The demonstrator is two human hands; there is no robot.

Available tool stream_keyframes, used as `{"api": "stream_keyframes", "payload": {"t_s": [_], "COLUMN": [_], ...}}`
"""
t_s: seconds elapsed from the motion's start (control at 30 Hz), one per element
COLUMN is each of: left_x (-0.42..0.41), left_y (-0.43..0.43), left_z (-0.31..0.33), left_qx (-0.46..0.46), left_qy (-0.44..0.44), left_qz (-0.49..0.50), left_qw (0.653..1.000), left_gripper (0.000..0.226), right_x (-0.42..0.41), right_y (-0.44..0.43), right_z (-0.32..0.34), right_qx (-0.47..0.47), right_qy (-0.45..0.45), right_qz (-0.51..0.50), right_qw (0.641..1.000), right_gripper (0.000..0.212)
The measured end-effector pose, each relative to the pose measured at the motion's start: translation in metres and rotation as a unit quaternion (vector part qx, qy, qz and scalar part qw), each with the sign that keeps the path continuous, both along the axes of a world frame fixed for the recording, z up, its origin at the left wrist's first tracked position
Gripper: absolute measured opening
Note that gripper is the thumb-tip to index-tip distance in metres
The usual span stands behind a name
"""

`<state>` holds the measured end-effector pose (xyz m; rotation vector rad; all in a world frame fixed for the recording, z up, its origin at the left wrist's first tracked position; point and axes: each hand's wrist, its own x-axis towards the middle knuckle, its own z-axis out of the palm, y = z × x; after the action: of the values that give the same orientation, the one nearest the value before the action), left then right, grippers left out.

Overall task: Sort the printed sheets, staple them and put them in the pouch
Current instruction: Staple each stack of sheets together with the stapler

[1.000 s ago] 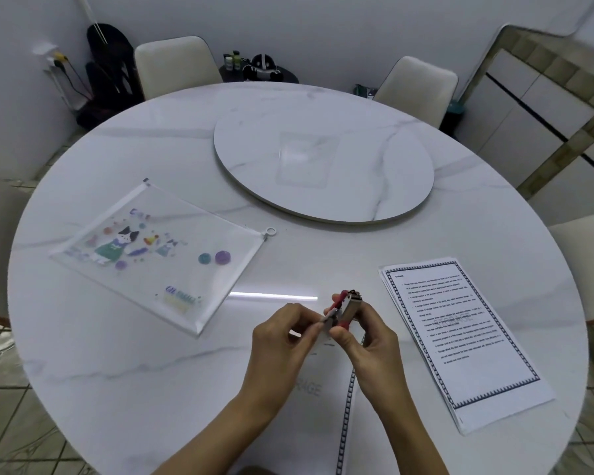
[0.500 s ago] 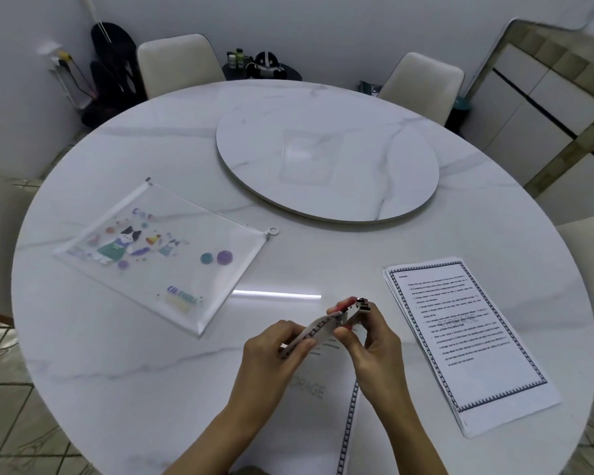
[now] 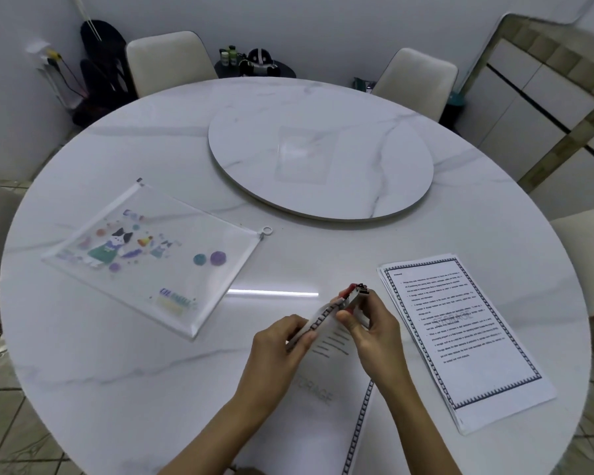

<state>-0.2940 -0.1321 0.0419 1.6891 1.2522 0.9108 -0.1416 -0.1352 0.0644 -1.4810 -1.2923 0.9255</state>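
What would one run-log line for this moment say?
step: stapling | left hand: holds lifted edge of sheets | right hand: grips stapler at their corner | pouch: flat, left | other stack: right, apart

Bordered sheets (image 3: 326, 378), 6 o'clock, top corner lifted into small red-and-metal stapler (image 3: 355, 294). Second sheet stack (image 3: 460, 334), flat, 4 o'clock. Clear cartoon-print pouch (image 3: 151, 255), flat, 9 o'clock.

The person's bare left hand (image 3: 282, 341) and bare right hand (image 3: 374, 332) are uncovered. So are the left forearm (image 3: 220, 426) and right forearm (image 3: 422, 426), with bare skin reaching the edge of view at 6 o'clock. The fingers (image 3: 345, 318) are slim, with short, plain nails; the right thumbnail, toward 12 o'clock, shows clearest. Finer detail at the wrists is too blurred to tell.
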Motion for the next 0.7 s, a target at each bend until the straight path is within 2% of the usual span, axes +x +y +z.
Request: {"api": "stream_keyframes", "payload": {"t_s": [0.1, 0.2, 0.33, 0.4, 0.53, 0.7], "left_x": [-0.009, -0.019, -0.034, -0.042, -0.065, -0.089], "left_y": [0.002, 0.001, 0.008, 0.012, 0.016, 0.011], "left_z": [-0.015, -0.03, -0.042, -0.048, -0.056, -0.065], "left_qx": [-0.026, -0.038, -0.054, -0.08, -0.121, -0.13], "left_qy": [0.027, 0.045, 0.048, 0.046, 0.049, 0.06], "left_qz": [-0.001, 0.034, 0.099, 0.123, 0.175, 0.169], "left_qw": [0.999, 0.998, 0.992, 0.988, 0.976, 0.975], "left_gripper": [0.008, 0.012, 0.009, 0.015, 0.028, 0.024], "right_x": [0.0, -0.002, -0.002, 0.0, 0.01, 0.033], "right_y": [0.002, 0.003, 0.002, -0.001, -0.016, -0.032], "right_z": [-0.004, -0.005, -0.009, -0.012, -0.022, -0.039], "right_qx": [-0.01, 0.022, 0.034, 0.022, -0.004, -0.061], "right_qy": [0.016, 0.025, 0.048, 0.052, 0.048, -0.025], "right_qz": [0.022, -0.025, -0.071, -0.079, -0.096, -0.136], "right_qw": [1.0, 0.999, 0.996, 0.995, 0.994, 0.988], "right_gripper": [0.023, 0.023, 0.035, 0.04, 0.027, 0.033]}}
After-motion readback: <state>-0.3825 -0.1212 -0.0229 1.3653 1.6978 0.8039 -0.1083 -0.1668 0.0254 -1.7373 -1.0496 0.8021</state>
